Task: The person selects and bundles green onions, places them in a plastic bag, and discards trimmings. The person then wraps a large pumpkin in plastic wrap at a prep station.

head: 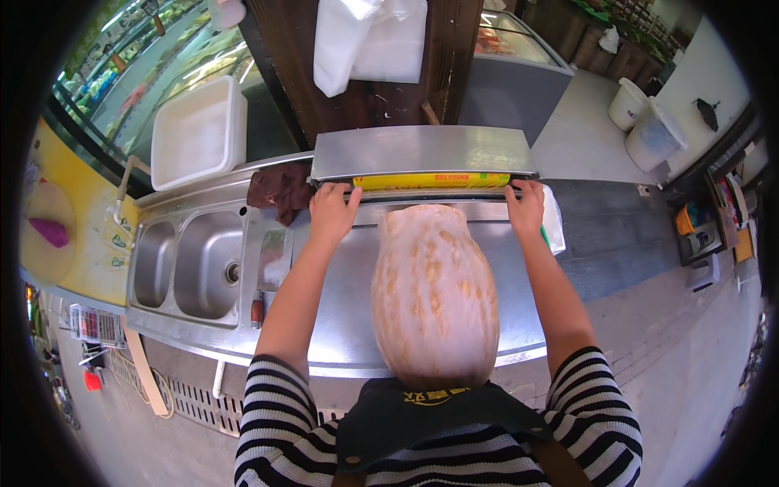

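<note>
A cling film dispenser with a steel cover (pixel 420 149) stands at the back of the steel counter (pixel 341 304). Its film roll (pixel 432 181) has a yellow printed wrap or core. My left hand (pixel 331 207) is at the roll's left end and my right hand (pixel 524 206) at its right end. Both hands have thumbs and fingers bent at the front of the roll, seemingly pinching the edge of the clear film, which is hard to make out. Between my forearms is a large pale squash (pixel 435 292) with tan streaks, its near end close to my apron (pixel 438 420).
Left of the dispenser lies a crumpled brown cloth (pixel 280 189). A knife (pixel 261 298) lies beside the double sink (pixel 207 262). A white plastic tub (pixel 198 134) leans behind the sink. Plastic bags (pixel 371 45) hang above the dispenser. Past my right hand is white plastic (pixel 552 219).
</note>
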